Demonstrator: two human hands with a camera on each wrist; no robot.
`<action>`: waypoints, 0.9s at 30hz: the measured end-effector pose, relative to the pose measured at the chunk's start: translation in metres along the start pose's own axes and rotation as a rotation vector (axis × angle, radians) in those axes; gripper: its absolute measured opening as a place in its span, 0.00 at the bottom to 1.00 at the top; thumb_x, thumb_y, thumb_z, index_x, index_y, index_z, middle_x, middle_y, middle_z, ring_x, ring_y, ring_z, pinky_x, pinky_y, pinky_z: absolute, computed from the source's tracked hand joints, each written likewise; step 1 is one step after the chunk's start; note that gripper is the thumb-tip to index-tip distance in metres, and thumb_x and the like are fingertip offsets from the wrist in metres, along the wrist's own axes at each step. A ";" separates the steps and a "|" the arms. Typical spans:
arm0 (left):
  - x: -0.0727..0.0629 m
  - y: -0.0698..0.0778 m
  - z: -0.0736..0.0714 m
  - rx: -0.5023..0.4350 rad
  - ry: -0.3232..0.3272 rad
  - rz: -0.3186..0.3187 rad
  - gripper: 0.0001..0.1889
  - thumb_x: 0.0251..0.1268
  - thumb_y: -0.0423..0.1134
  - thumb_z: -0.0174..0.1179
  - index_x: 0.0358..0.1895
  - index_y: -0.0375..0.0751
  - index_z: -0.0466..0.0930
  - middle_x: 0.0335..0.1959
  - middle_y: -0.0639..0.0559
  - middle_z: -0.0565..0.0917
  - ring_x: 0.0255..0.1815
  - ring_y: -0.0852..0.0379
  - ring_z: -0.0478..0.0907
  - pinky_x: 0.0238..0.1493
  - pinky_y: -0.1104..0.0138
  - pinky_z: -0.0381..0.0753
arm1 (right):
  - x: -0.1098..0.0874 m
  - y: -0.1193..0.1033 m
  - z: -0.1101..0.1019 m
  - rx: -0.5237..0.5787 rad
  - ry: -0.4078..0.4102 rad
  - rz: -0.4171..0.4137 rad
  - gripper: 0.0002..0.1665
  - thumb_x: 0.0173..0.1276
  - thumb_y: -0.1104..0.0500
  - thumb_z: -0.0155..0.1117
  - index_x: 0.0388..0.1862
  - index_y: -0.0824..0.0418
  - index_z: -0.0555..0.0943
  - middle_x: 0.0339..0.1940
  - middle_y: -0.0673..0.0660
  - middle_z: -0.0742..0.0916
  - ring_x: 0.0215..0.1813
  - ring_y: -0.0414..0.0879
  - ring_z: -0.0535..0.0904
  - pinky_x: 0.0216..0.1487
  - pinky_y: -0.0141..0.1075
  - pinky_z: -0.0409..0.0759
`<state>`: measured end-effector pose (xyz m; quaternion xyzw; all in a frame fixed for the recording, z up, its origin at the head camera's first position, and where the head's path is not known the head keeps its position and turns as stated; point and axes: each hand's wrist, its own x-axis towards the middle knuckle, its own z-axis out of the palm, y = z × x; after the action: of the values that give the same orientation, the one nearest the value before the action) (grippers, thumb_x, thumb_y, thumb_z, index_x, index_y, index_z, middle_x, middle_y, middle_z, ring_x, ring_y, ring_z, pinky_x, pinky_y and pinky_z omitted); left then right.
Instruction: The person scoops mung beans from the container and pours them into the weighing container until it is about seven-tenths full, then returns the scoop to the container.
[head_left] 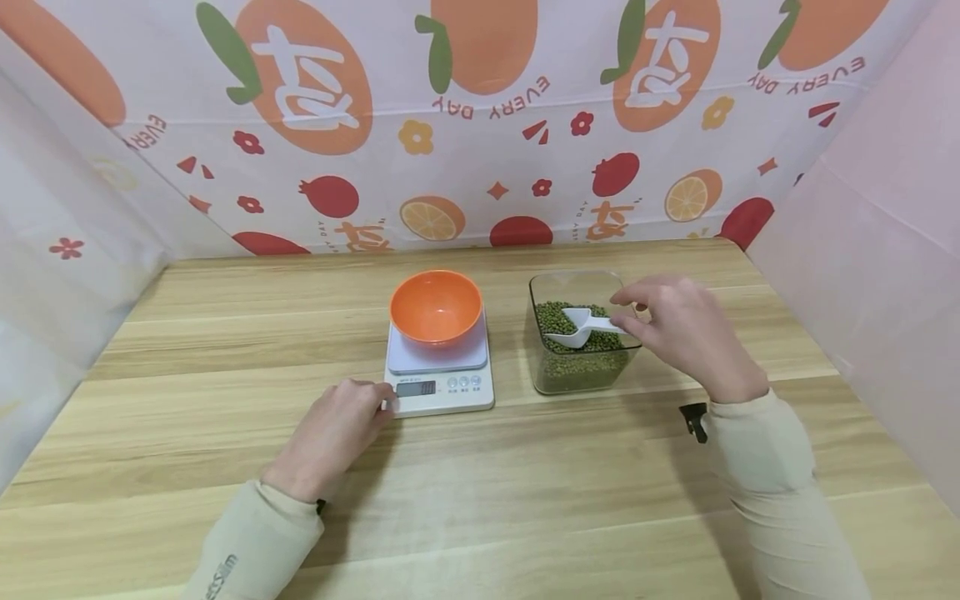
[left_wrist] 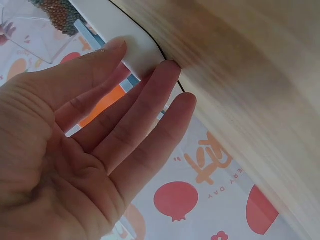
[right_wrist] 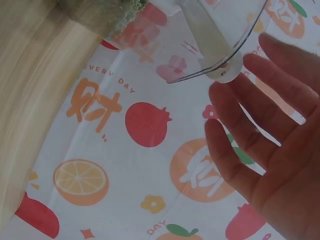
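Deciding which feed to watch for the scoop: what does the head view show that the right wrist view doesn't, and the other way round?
Only the head view: the bowl on the scale, with the left hand at the scale's near left corner.
Only the right wrist view: the handle's tip and the right hand from its palm side.
Both: that hand, the scoop, bin, beans, table and curtain.

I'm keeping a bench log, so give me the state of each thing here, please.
Orange bowl: upright, empty, on the scale.
Scale: flat, carrying the bowl; display too small to read reliably.
Clear container: upright, open-topped, partly filled.
Green beans: loose, inside the container.
White scoop: inside the container, handle toward the right hand.
Left hand: at the scale's front-left corner.
Right hand: at the scoop's handle; grip unclear.
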<state>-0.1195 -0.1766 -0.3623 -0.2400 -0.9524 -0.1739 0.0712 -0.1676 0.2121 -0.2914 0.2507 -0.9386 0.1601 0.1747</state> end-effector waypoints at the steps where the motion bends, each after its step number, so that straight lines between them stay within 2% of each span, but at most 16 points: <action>1: 0.000 0.000 0.000 0.002 0.001 0.001 0.12 0.52 0.17 0.64 0.25 0.40 0.82 0.17 0.58 0.73 0.21 0.59 0.66 0.23 0.66 0.70 | 0.001 0.000 0.000 -0.003 -0.035 0.010 0.10 0.62 0.63 0.75 0.42 0.64 0.89 0.40 0.60 0.90 0.37 0.53 0.85 0.38 0.50 0.80; 5: 0.001 -0.001 0.000 0.008 0.005 0.007 0.12 0.51 0.17 0.64 0.25 0.39 0.83 0.18 0.57 0.74 0.21 0.59 0.67 0.23 0.65 0.70 | 0.005 -0.001 0.001 -0.017 -0.159 0.025 0.13 0.62 0.62 0.75 0.45 0.65 0.88 0.44 0.61 0.89 0.43 0.56 0.83 0.47 0.53 0.79; 8: 0.001 -0.001 0.000 0.007 0.003 0.013 0.11 0.51 0.17 0.65 0.26 0.39 0.83 0.19 0.57 0.75 0.21 0.59 0.67 0.23 0.65 0.71 | 0.007 -0.002 0.002 -0.021 -0.209 0.021 0.12 0.63 0.62 0.74 0.44 0.65 0.88 0.46 0.60 0.89 0.47 0.58 0.81 0.51 0.54 0.77; 11: 0.001 0.000 -0.001 -0.005 -0.007 0.007 0.11 0.50 0.17 0.65 0.27 0.37 0.84 0.20 0.55 0.77 0.21 0.59 0.67 0.23 0.67 0.70 | 0.009 -0.002 0.004 -0.022 -0.236 0.011 0.08 0.62 0.63 0.74 0.40 0.63 0.89 0.41 0.58 0.90 0.44 0.56 0.79 0.49 0.52 0.77; 13: 0.001 0.000 -0.001 -0.012 -0.014 0.000 0.11 0.50 0.16 0.65 0.27 0.37 0.84 0.21 0.55 0.77 0.21 0.59 0.67 0.23 0.67 0.69 | 0.011 -0.003 0.004 -0.025 -0.248 0.005 0.06 0.61 0.64 0.75 0.38 0.62 0.89 0.37 0.56 0.89 0.41 0.55 0.78 0.43 0.49 0.77; 22: 0.001 -0.001 -0.001 -0.012 -0.011 -0.003 0.12 0.49 0.16 0.64 0.27 0.37 0.83 0.21 0.55 0.76 0.22 0.58 0.67 0.24 0.67 0.69 | 0.017 -0.003 0.007 -0.041 -0.277 -0.012 0.05 0.59 0.67 0.75 0.34 0.62 0.87 0.31 0.54 0.88 0.35 0.53 0.80 0.38 0.49 0.79; 27: 0.000 -0.002 -0.001 -0.008 -0.006 -0.005 0.12 0.50 0.17 0.65 0.27 0.39 0.83 0.21 0.55 0.76 0.22 0.59 0.68 0.24 0.66 0.71 | 0.022 -0.006 0.010 -0.094 -0.286 -0.037 0.06 0.58 0.69 0.73 0.32 0.60 0.85 0.25 0.52 0.85 0.28 0.50 0.79 0.31 0.47 0.79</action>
<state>-0.1205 -0.1781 -0.3619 -0.2383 -0.9525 -0.1774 0.0669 -0.1849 0.1938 -0.2898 0.2798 -0.9556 0.0754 0.0534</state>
